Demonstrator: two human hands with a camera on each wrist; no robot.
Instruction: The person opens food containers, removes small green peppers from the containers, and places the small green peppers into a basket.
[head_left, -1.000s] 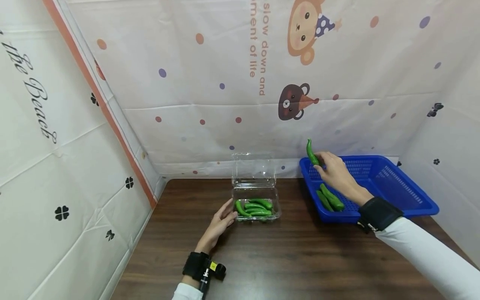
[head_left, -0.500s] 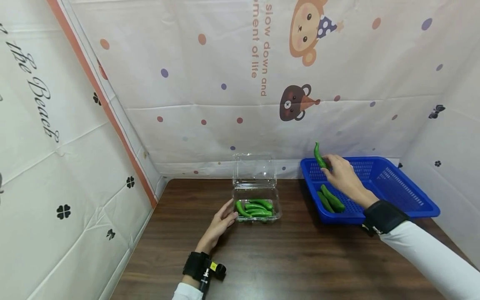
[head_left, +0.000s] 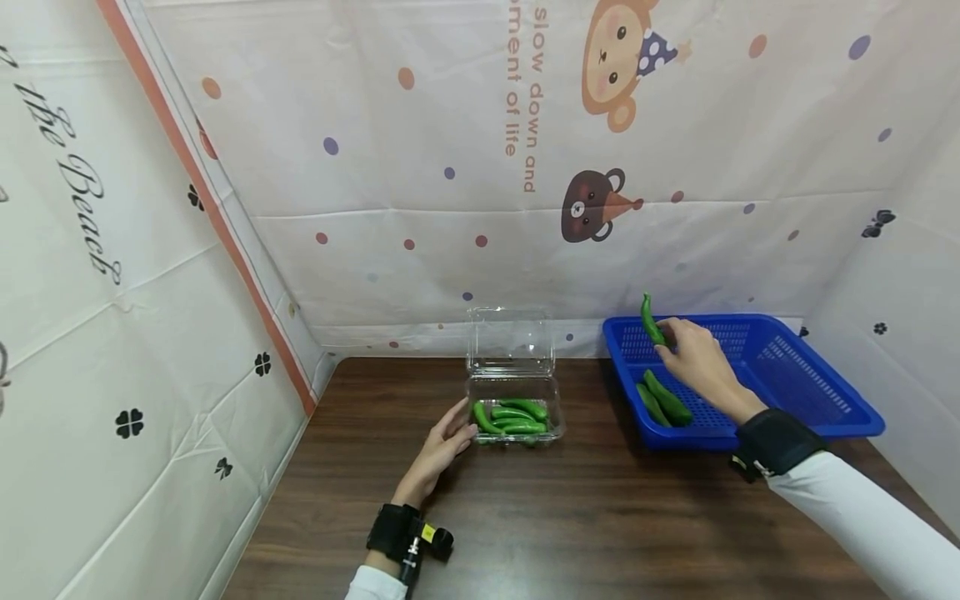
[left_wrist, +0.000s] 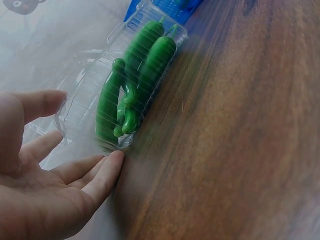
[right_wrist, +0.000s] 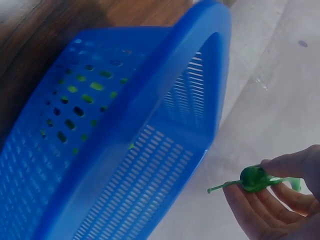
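My right hand (head_left: pixel 693 354) pinches a green pepper (head_left: pixel 651 321) upright over the back-left corner of the blue basket (head_left: pixel 787 379); the right wrist view shows the pepper's stem end (right_wrist: pixel 252 179) between my fingertips (right_wrist: pixel 280 167). Two more green peppers (head_left: pixel 662 400) lie in the basket's front-left part. My left hand (head_left: pixel 442 442) rests with straight fingers against the left side of a clear plastic clamshell box (head_left: pixel 513 392), its lid standing open. Several green peppers (head_left: pixel 510 414) lie inside it, and the left wrist view shows those peppers (left_wrist: pixel 135 82) beside my fingers (left_wrist: pixel 97 172).
A dark wooden table (head_left: pixel 570 517) carries the box and the basket. Printed white cloth walls (head_left: pixel 420 167) close in the back and both sides. Black bands wrap both wrists (head_left: pixel 776 442).
My right hand has carried the pepper to the right and slightly down, from beyond the basket's left rim to over its back-left corner. The left hand has stayed at the box.
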